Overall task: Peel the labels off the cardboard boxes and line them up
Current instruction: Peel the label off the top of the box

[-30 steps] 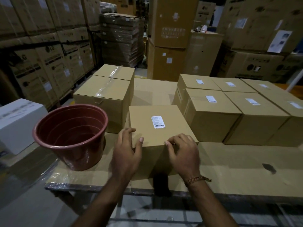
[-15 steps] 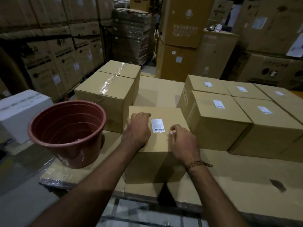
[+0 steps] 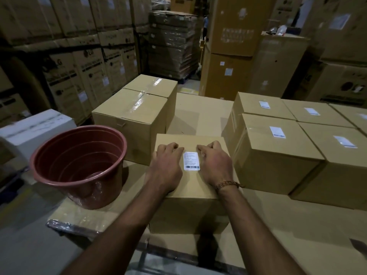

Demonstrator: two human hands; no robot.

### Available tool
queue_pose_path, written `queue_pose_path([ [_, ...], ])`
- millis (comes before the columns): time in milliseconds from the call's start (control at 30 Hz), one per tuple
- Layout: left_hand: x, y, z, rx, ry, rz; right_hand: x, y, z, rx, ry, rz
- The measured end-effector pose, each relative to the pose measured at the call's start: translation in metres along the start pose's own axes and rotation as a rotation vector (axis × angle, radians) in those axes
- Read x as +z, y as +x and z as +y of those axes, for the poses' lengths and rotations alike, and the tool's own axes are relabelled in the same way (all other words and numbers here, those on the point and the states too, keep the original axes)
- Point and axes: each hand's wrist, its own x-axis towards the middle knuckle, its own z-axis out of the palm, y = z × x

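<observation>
The left hand (image 3: 165, 165) rests knuckles-up on top of the near cardboard box (image 3: 190, 195), fingers curled under and holding nothing that shows; the right hand (image 3: 215, 165) lies the same way on the other side, its fingertips tucked against the cardboard, so whether a nail is working at an edge cannot be told. Between the two hands, just beside each, the white barcode label (image 3: 191, 161) lies flat and whole on the lid, no corner lifted. This box sits at the near edge of the counter (image 3: 297, 225). To its left stands a red-brown bucket (image 3: 79, 165), with no peeled labels visible in what shows of its inside. Behind the bucket, two taped boxes (image 3: 135, 116) show no labels on top, so they may be finished. To the right, a block of labelled boxes (image 3: 278, 151) waits, each with its sticker in place. By this reckoning the job is early: most labels are left to peel.
</observation>
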Motion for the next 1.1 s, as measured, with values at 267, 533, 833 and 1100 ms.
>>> queue_pose_path([
  [267,-0.002,-0.002,0.005,-0.088,0.032,-0.012,0.003,-0.001,0.004,-0.020,0.113,0.059],
  [533,0.003,0.000,-0.003,-0.258,-0.076,0.013,0.000,-0.002,0.001,0.019,0.141,0.070],
  [833,0.001,0.000,0.000,-0.259,-0.111,-0.005,0.005,0.020,-0.005,0.123,0.203,0.078],
  [1100,0.000,-0.002,0.004,-0.267,-0.077,-0.020,0.012,0.016,-0.005,0.020,0.089,0.124],
])
